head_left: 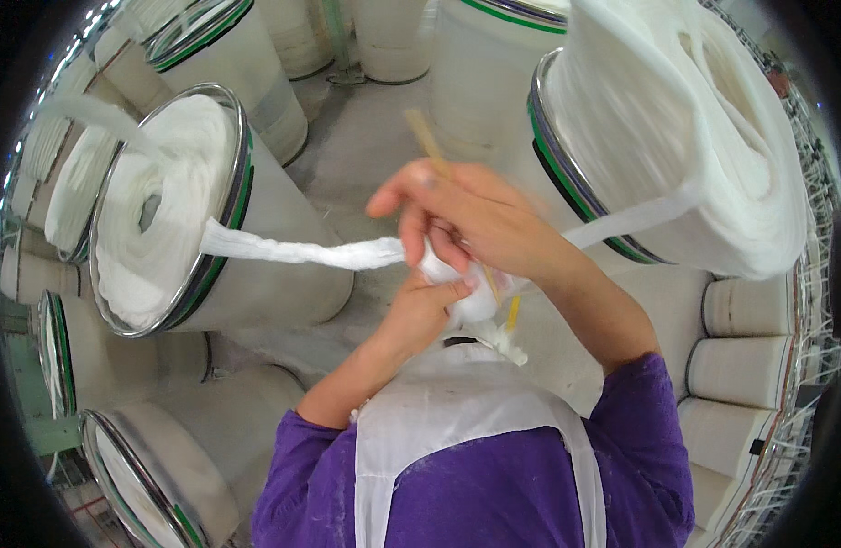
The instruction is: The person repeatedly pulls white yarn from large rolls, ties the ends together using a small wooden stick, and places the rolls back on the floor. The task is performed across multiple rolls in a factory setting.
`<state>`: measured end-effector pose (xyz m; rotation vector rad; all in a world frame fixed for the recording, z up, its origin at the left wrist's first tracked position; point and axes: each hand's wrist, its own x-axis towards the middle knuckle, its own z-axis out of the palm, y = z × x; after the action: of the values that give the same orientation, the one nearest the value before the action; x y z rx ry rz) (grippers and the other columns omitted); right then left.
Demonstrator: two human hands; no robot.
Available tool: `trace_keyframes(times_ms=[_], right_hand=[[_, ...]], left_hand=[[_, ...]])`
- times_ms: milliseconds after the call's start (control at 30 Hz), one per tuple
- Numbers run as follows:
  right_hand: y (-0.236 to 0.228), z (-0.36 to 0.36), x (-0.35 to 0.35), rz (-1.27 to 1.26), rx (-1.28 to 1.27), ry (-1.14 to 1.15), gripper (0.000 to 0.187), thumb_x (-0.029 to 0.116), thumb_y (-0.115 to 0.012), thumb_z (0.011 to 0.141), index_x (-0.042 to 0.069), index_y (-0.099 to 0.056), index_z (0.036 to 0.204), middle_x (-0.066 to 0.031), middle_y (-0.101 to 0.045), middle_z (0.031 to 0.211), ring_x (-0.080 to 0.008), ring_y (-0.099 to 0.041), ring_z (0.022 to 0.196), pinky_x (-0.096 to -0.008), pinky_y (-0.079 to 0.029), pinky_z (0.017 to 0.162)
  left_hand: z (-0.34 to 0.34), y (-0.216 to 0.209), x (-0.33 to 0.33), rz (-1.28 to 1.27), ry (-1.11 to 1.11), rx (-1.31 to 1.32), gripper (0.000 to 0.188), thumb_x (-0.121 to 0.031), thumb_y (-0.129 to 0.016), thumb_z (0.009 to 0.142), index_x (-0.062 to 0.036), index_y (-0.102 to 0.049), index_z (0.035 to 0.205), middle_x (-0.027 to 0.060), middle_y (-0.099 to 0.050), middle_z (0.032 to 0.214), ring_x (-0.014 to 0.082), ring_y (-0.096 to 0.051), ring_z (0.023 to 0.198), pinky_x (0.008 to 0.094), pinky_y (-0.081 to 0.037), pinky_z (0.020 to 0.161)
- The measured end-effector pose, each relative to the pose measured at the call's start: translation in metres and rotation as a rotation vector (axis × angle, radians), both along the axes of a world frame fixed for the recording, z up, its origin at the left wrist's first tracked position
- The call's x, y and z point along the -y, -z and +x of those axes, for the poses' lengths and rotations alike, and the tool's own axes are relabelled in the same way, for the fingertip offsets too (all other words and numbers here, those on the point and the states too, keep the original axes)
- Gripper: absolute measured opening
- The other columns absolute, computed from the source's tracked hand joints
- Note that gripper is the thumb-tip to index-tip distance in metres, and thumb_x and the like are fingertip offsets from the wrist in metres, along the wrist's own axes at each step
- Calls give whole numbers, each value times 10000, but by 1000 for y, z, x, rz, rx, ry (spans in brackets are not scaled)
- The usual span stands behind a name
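Note:
My right hand (466,215) is closed around the end of a white fibre strand (293,248) and a thin wooden stick (427,137) that points up and away. Just below it, my left hand (425,306) pinches the same bunched white fibre (471,301). The strand runs left into a tall round can (178,215) filled with coiled white fibre. A second strand (635,215) leads right from my hands to another full can (676,137) heaped with white fibre. I wear purple sleeves and a white apron.
Several more tall white cans with metal rims and green bands stand all around: at the back (229,55), at the lower left (147,466), and stacked at the right (749,365). Grey concrete floor (357,146) shows between the cans.

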<state>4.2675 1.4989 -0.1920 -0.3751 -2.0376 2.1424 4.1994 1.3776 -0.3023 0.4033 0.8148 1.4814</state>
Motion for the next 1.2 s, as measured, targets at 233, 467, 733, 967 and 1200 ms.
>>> trace_keyframes(times_ms=[233,467,733,967,1200], right_hand=[[20,-40,-12,337,168,20,392,364,-454,973,6,-593,1049,-27,-574,616,-101,-516,521,-285,-428,497],[-6,-4,-35,372,157,-419,281,151,-552,927,19,-531,1173,-45,-652,827,-133,-620,863,-269,-453,789],[-11,2,-27,468,186,-268,210,180,-636,869,41,-547,999,-27,-641,755,-108,-617,752,-308,-448,749],[-4,-3,-25,262,45,-195,213,173,-728,791,42,-587,882,-5,-629,782,-70,-560,730,-237,-428,701],[-1,-4,-21,83,0,-174,250,204,-697,813,24,-604,959,-39,-636,749,-98,-595,730,-240,-450,676]], left_hand=[[-10,6,6,93,52,-306,473,-122,-716,806,-21,-503,1216,54,-609,1080,154,-568,1022,300,-463,864],[-18,11,9,-28,31,-557,307,-173,-784,753,-29,-623,972,25,-644,945,107,-592,898,287,-474,799],[-12,2,7,192,117,-322,182,-122,-663,863,6,-621,986,79,-678,928,166,-636,895,317,-506,819],[-18,-11,3,236,237,-322,162,-94,-585,911,25,-607,1018,119,-671,956,186,-644,926,325,-518,829],[-17,-5,1,316,199,-300,189,-130,-527,948,4,-598,1060,100,-667,1021,143,-629,837,302,-495,797]])
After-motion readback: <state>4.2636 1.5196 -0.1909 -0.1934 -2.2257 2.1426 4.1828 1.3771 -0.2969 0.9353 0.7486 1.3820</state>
